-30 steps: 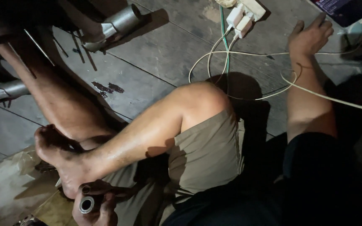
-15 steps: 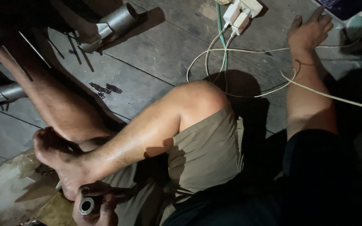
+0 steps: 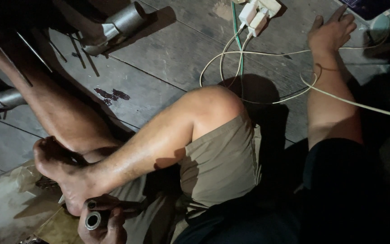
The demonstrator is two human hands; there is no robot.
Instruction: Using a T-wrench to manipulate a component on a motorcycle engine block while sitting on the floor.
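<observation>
My left hand (image 3: 109,228) is at the bottom edge, just below my bare foot (image 3: 64,171), and is closed around a short metal tube (image 3: 93,220) whose open end faces the camera. My right hand (image 3: 332,31) is stretched out to the top right, fingers spread and resting on the plank floor. It holds nothing. Its fingertips lie just short of a dark phone (image 3: 366,7) at the frame's top edge. My bent knee (image 3: 213,106) in khaki shorts fills the middle.
White chargers on a power strip (image 3: 258,13) sit at the top, with white cables (image 3: 267,52) looping over the floor and across my right forearm. A metal pipe (image 3: 123,22) and other machine parts (image 3: 1,101) stand at the upper left. Crumpled paper (image 3: 10,208) lies at the lower left.
My right hand has crept a little further toward the phone. The left hand keeps its hold on the tube in the same place.
</observation>
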